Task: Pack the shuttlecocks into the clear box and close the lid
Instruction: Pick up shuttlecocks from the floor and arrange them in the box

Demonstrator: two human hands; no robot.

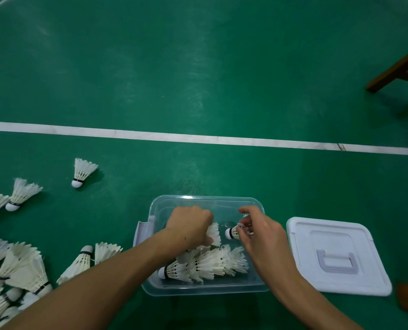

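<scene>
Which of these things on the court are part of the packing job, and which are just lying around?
Part of the job:
clear box
white lid
shuttlecocks in the box
loose shuttlecocks on the floor
left hand and right hand, each holding a shuttlecock

Just lying about:
wooden furniture legs
white court line

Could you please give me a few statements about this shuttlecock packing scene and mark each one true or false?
1. The white plastic lid with the grey handle is snapped onto the clear plastic box. False: it lies flat on the green court floor, right of the box.
2. Both hands are inside the box. True: the left hand and the right hand each hold a white feather shuttlecock there.
3. All shuttlecocks are packed. False: a pile of loose shuttlecocks lies on the floor, left of the box.
4. A white court line runs beyond the box. True.
</scene>
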